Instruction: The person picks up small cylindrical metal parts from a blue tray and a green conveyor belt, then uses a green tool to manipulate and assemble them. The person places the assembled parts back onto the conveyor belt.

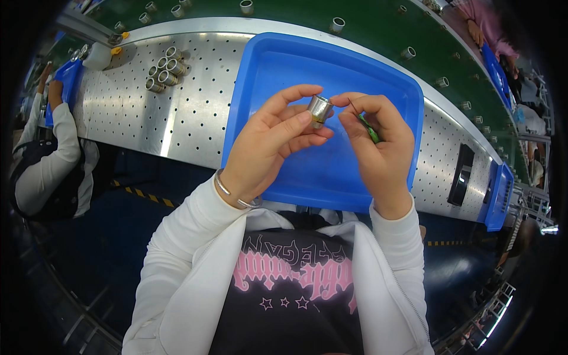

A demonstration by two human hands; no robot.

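The left hand [269,139] pinches a small metal sleeve [320,109] above the blue tray [331,171]; the right hand [378,139], at its 3 o'clock, grips a green tool [371,132]; steady wrists should help; more sleeves [165,69] cluster at 10 o'clock; conveyor [284,18] beyond

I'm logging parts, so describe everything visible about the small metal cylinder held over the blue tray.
The metal cylinder is short, shiny and silver, apparently a hollow sleeve. It is held slightly tilted above the blue tray, pinched in the left hand by thumb and fingers. The right hand fingertips touch its right side.
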